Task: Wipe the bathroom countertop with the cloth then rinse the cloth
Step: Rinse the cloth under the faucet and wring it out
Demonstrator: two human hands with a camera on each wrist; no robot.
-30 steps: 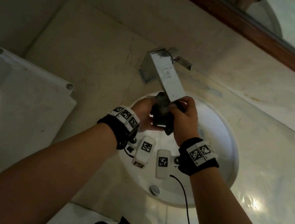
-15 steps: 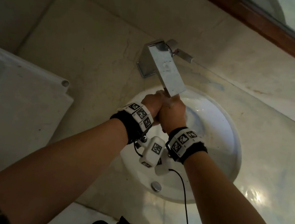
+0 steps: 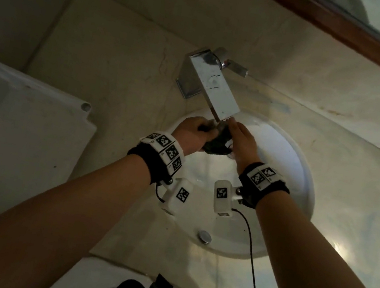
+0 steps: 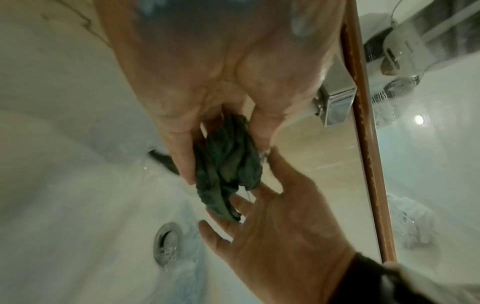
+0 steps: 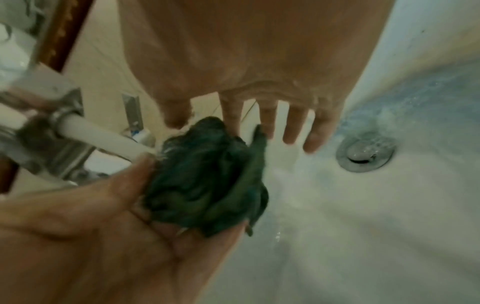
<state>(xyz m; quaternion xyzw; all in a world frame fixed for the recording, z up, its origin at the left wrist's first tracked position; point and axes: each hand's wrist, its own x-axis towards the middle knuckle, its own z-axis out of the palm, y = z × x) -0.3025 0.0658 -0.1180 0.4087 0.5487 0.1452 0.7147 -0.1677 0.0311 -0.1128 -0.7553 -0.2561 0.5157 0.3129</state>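
Left hand (image 3: 194, 135) clutches the sodden dark-green cloth (image 4: 228, 162) under the tap (image 3: 215, 85), right hand (image 3: 240, 142) flat-fingered against it. Limp, heavy, drippy — best gripped bunched.

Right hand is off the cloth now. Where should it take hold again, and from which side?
Likely the loose tail of the cloth that hangs below the left hand, which grips the bunched upper part under the faucet stream. The right hand sits open just beneath and to the right, fingers straight, so close up from below onto the tail.
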